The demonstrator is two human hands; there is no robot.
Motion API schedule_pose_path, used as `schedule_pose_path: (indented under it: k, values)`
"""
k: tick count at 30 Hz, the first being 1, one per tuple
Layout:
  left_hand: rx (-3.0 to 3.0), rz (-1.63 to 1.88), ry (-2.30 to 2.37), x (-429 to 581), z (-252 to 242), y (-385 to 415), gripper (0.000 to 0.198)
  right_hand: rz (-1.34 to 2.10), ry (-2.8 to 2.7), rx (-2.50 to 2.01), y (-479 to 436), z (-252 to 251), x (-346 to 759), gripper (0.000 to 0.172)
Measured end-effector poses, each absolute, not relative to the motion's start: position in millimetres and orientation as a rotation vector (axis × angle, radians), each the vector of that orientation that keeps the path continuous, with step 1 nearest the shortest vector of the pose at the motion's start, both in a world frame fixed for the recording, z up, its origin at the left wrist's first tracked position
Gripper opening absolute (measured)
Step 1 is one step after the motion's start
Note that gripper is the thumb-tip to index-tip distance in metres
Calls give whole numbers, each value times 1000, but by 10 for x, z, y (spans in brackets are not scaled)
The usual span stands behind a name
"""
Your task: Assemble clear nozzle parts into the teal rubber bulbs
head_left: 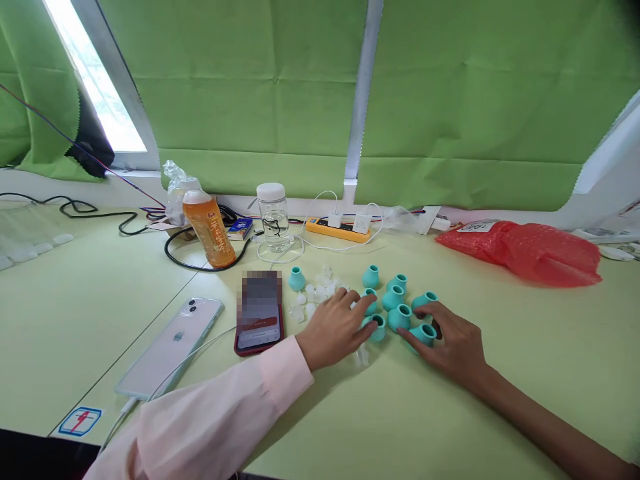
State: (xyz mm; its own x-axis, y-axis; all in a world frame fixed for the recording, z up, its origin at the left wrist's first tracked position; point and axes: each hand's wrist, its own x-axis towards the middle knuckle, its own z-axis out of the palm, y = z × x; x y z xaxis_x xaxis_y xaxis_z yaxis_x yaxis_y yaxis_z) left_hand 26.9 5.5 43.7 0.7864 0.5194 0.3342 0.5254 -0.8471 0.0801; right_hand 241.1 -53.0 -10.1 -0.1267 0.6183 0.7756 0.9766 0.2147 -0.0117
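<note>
Several small teal pieces (399, 317), rounded with a short open neck, stand in a cluster on the table. My left hand (333, 328), in a pale pink sleeve, reaches over the cluster's left side. Its thumb and forefinger are spread, touching or close against two teal pieces there. At the right side, my right hand (455, 343) curves around the front right piece (424, 333), thumb and fingers apart, with the forefinger beside another piece (425, 299). Small translucent white pieces (320, 293) lie loose behind my left hand, partly hidden by it. One teal piece (297, 279) stands apart.
Left of my left hand lie a phone with a lit screen (259, 333) and a face-down phone (173, 347) on a white cable. Behind are an orange drink bottle (210, 230), a clear jar (274, 220) and a yellow power strip (337, 231). A red plastic bag (525, 250) lies right.
</note>
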Motion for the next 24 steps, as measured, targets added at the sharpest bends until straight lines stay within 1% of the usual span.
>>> schedule_pose_path:
  k: [3,5,7,10,13,15,18,21,24]
  values:
    - [-2833,-417,-985,68,633,214,27,-859,-1769,-1375,-564,-40,2420,32]
    - [-2770,-230,-1049,-7,704,302,22,-957,-1819,-1166,-636,15,2348,28]
    - [-2734,-149,-1025,-22,677,293,19,-939,-2048,-944,-727,61,2189,23]
    - [-2645,-362,-945,-18,473,65,21,-786,-2483,-793,-824,69,1876,25]
    - [-2510,-577,-830,-137,237,-250,29,-667,-2531,-871,-828,-16,1670,24]
    - [-2401,-571,-1007,-289,135,-390,36,-549,-2477,-980,-800,-94,1632,22]
    - [-2371,-554,-997,-479,55,-452,30,-432,-2360,-1076,-758,-174,1651,17]
    - [-2488,-538,-711,-516,16,-413,16,-390,-2299,-1104,-731,-192,1671,17]
    - [-2562,-585,-507,-563,36,-365,13,-316,-2275,-1131,-712,-183,1680,17]
